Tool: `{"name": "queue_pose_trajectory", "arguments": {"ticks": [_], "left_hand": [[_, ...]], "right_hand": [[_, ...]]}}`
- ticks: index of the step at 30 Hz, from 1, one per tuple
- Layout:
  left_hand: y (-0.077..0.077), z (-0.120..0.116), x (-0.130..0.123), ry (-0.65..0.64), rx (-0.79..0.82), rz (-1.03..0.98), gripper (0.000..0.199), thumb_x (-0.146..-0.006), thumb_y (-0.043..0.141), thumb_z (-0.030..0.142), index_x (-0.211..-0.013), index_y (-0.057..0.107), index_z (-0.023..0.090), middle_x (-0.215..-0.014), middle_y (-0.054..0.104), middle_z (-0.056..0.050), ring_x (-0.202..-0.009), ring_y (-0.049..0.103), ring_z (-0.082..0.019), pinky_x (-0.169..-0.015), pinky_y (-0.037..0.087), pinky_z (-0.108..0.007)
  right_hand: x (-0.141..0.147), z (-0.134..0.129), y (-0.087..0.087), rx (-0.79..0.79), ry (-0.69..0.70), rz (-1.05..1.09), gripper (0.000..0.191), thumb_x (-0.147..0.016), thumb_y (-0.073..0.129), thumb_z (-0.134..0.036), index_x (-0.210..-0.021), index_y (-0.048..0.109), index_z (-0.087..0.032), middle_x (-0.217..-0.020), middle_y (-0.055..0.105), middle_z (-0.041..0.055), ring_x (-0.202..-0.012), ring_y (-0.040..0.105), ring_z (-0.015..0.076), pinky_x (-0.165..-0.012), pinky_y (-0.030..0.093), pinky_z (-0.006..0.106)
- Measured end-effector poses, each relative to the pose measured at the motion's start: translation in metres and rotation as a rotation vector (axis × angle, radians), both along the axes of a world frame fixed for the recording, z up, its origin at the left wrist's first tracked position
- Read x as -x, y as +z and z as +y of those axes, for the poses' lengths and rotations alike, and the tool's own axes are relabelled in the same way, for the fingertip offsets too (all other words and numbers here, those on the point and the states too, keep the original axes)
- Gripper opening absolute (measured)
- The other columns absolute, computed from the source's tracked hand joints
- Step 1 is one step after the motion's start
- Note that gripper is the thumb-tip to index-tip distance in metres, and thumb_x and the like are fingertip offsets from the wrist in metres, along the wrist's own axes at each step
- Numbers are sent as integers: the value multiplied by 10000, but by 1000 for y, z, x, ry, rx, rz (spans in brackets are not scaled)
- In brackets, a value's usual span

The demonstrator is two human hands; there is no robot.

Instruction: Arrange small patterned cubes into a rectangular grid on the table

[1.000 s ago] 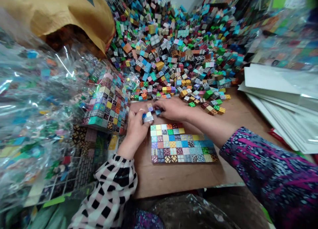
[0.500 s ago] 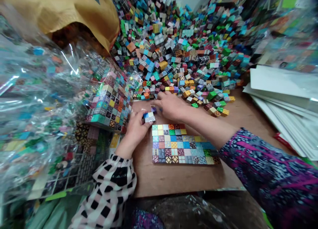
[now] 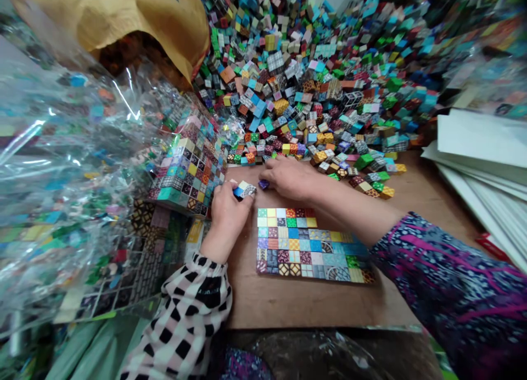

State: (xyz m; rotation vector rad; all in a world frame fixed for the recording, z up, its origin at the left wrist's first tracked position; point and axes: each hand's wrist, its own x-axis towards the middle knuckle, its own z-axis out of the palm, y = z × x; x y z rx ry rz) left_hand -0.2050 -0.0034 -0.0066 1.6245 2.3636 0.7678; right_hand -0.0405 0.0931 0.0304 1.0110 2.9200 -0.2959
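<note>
My left hand [image 3: 228, 212] has its fingers closed on a small group of cubes [image 3: 245, 189] with blue, pale yellow and grey patterned faces. To its right, my right hand [image 3: 288, 178] pinches a dark purple cube [image 3: 263, 184], its fingertips partly hidden beside the loose cubes. Below both hands a flat block of patterned cubes [image 3: 304, 246] lies on the brown table, its right end partly under my right forearm. The top row of this block stops short of the rows below.
A large heap of loose cubes [image 3: 325, 89] covers the back. On the left are a stacked cube block [image 3: 191, 171], clear plastic bags of cubes [image 3: 82, 166] and a brown paper bag [image 3: 164, 17]. White boards [image 3: 481, 144] lie at right.
The whole view has shifted slightly, so things appear further right. The cubes in my left hand have turned and tilted. The purple cube has moved away from them with my right hand.
</note>
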Motion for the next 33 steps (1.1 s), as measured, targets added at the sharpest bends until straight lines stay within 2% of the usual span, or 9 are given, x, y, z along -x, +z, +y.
{"name": "queue_pose_trajectory", "arguments": {"ticks": [4, 8, 11, 15, 19, 22, 27, 30, 33], "left_hand": [[-1, 4, -1, 12, 12, -6, 367, -719, 732, 302, -1024, 625, 128, -919, 622, -97, -968, 608, -292, -901, 493, -428], [-2, 4, 0, -6, 49, -123, 381, -706, 703, 226, -1070, 638, 136, -923, 620, -76, -878, 621, -244, -869, 505, -393], [1, 2, 2, -15, 68, -213, 370, -728, 646, 178, -1096, 641, 138, -957, 630, -73, -867, 621, -216, -881, 501, -374], [5, 2, 1, -33, 103, -234, 406, -727, 671, 215, -1125, 638, 142, -962, 627, -72, -938, 615, -231, -919, 487, -388], [3, 3, -3, -60, 98, -228, 620, -648, 799, 320, -1211, 598, 158, -1119, 571, -110, -1039, 603, -261, -967, 471, -421], [2, 5, -7, -81, 96, -175, 624, -657, 801, 335, -1213, 588, 147, -1167, 548, -133, -1077, 604, -281, -962, 480, -420], [7, 9, -17, -22, 112, -3, 565, -730, 741, 395, -1173, 567, 89, -1125, 605, -168, -1130, 585, -333, -957, 476, -447], [9, 12, -21, 16, 114, 25, 545, -743, 728, 414, -1131, 567, 68, -1115, 625, -192, -1113, 595, -335, -940, 478, -440], [8, 14, -20, 25, 81, -10, 527, -712, 755, 435, -1074, 580, 95, -1101, 641, -177, -1085, 609, -327, -915, 487, -437]], "right_hand": [[-2, -12, 16, -56, 156, -54, 229, -954, 498, -298, -1021, 713, -253, -1117, 632, 100, -1015, 523, 274, -796, 387, 387], [-2, -14, 8, -59, 224, 17, 247, -964, 491, -388, -1011, 692, -253, -1075, 652, 93, -993, 539, 267, -803, 375, 383], [-1, -14, 0, -39, 211, 83, 215, -960, 488, -358, -984, 664, -237, -1051, 664, 82, -961, 556, 247, -794, 377, 358], [-5, -4, 3, 22, 180, 189, 192, -925, 514, -255, -1067, 637, -210, -1104, 664, 88, -975, 571, 237, -811, 394, 341], [-22, 16, 8, 72, 101, 190, 361, -831, 565, -150, -1185, 626, -180, -1143, 640, 105, -1045, 565, 248, -845, 421, 335], [-33, 20, 4, 70, 51, 120, 391, -827, 600, -223, -1212, 632, -158, -1140, 614, 128, -1010, 574, 259, -820, 443, 344], [-31, 4, -10, 65, -15, 140, 438, -868, 606, -415, -1240, 612, -183, -1167, 608, 127, -950, 588, 244, -779, 450, 339], [-27, -1, -16, 35, -78, 129, 383, -893, 568, -404, -1222, 624, -216, -1154, 627, 115, -956, 588, 244, -783, 435, 347], [-28, -2, -17, 45, -60, 89, 300, -908, 532, -350, -1144, 669, -225, -1087, 656, 96, -936, 589, 230, -781, 415, 342]]}}
